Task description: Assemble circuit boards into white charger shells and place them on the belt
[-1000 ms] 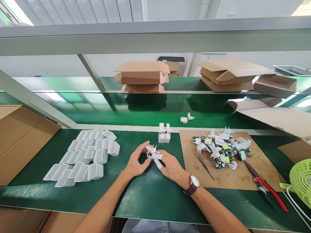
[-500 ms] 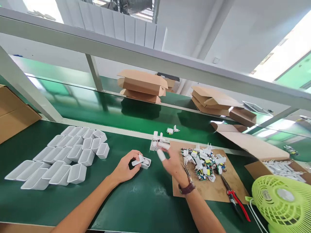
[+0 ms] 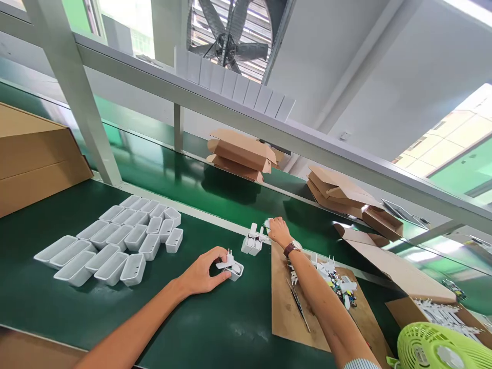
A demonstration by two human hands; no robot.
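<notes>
My left hand (image 3: 205, 271) is closed on a small white plastic case (image 3: 237, 271) at the middle of the bench. A white plug piece (image 3: 229, 261) with upright pins lies over the case's opening. My right hand (image 3: 280, 231) stretches to the edge of the green belt, its fingers bent around a small circuit board (image 3: 266, 224), mostly hidden by them. Between the hands stand filled white cases (image 3: 251, 245) with white plug pieces on top. Farther left, several open white cases (image 3: 111, 236) are lined up in rows.
A brown cardboard sheet (image 3: 282, 312) under my right arm carries tweezers (image 3: 298, 305) and a pile of circuit boards with plugs (image 3: 340, 282). A green fan (image 3: 442, 346) and a carton of white parts (image 3: 402, 312) are at the right. A metal rail (image 3: 230, 105) crosses above.
My right hand has moved away and up, from beside the filled cases to the circuit board on the belt. The plug piece at my left hand now shows its pins upward. The view has shifted.
</notes>
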